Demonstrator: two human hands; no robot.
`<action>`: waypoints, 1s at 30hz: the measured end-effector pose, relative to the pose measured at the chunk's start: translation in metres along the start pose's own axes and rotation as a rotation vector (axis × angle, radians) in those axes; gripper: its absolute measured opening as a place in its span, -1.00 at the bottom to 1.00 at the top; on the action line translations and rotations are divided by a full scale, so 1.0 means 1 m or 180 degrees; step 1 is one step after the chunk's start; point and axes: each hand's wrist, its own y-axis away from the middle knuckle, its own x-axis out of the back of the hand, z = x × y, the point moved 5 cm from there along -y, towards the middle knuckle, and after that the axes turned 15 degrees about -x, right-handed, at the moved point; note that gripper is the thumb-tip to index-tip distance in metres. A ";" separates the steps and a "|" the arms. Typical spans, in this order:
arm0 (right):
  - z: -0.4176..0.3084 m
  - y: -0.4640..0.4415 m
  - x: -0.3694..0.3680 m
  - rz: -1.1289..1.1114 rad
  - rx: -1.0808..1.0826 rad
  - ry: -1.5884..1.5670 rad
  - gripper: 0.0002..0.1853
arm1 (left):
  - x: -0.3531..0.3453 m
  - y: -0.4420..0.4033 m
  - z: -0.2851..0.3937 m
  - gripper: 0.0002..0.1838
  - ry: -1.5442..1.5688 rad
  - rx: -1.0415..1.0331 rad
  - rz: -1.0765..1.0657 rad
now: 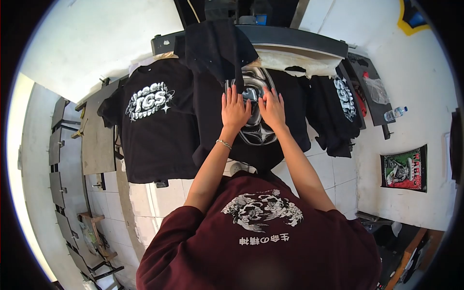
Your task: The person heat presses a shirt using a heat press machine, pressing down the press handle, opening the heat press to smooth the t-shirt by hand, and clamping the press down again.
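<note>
My left hand [235, 110] lies flat, fingers stretched out, on the left part of a silver chrome-look print [261, 134]. On the print's right part rests my right hand [272, 108], also flat, with the thumb near my left hand. The print is on a black garment [294, 130] spread in front of me. A bunched black cloth [212, 48] hangs over its far end and hides the top of the print. Neither hand grips anything.
A black T-shirt [159, 145] with a white "TGS" print lies at left, and another printed black garment [331, 121] at right. Behind them runs a dark horizontal beam [295, 39]. A water bottle [396, 114] and plastic bag [377, 90] are at right. Boards [99, 130] stand at left.
</note>
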 end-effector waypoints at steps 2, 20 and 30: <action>-0.003 0.000 0.005 -0.0068 -0.0048 -0.0038 -0.59 | 0.004 0.000 0.000 -0.33 0.0270 0.0025 0.0233; 0.018 0.076 0.061 -0.0224 -0.1098 -0.2277 -0.72 | 0.066 0.089 0.014 -0.59 0.2863 0.0629 0.0840; 0.018 0.122 0.130 -0.0608 -0.1331 -0.2785 -0.55 | 0.166 0.108 0.000 -0.40 0.4223 0.1055 0.1549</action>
